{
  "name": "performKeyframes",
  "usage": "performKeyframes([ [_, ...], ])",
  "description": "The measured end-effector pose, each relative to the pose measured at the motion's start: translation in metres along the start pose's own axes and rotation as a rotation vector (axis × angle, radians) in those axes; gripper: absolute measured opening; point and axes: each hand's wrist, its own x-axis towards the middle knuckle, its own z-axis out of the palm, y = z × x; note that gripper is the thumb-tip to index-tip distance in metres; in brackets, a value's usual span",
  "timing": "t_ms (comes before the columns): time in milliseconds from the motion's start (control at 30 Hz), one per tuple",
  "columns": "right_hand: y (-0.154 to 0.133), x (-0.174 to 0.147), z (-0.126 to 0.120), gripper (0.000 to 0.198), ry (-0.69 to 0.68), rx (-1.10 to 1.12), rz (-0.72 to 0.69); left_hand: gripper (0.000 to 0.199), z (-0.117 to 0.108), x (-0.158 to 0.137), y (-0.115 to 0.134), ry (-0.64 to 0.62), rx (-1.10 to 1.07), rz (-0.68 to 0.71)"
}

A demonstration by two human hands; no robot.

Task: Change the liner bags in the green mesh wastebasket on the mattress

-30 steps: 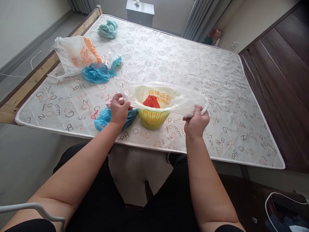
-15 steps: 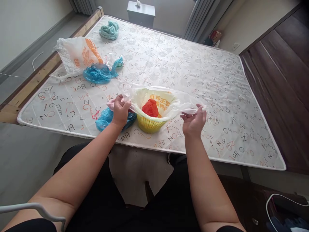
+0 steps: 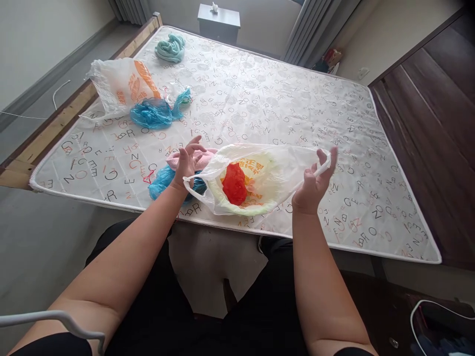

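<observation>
A white plastic bag with orange print is spread wide between my hands, lining a basket whose pale yellow-green shows only faintly through it. A crumpled red plastic bag lies inside. My right hand has the bag's right handle looped over its partly bent fingers and pulls it outward. With fingers spread, my left hand is at the other side, the left handle loop lying by its wrist. Beside and behind that hand are a pink cloth and a blue plastic bag, both partly hidden.
The lettered mattress stretches ahead, its near edge above my lap. A white and orange plastic bag, another blue plastic bag and a teal cloth lie at the left. A wooden bed rail runs along that side.
My left hand has gone from gripping the white bag's rim to spread fingers. My right hand has moved outward with the handle. The bag's mouth now tilts towards me, covering the basket's yellow side.
</observation>
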Motion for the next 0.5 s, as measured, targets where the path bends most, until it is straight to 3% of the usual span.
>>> performKeyframes([
  [133,-0.015,-0.007,0.004,0.041,-0.171,0.041,-0.194,0.064,0.019,-0.017,0.005,-0.108,-0.022,0.073],
  [300,-0.043,-0.029,0.028,0.026,-0.551,0.028,-0.354,0.046,0.036,-0.032,0.004,-0.138,0.150,0.167],
  [500,-0.060,-0.061,0.066,0.028,-0.768,-0.004,-0.468,0.019,0.043,-0.036,0.007,-0.228,0.208,0.019],
])
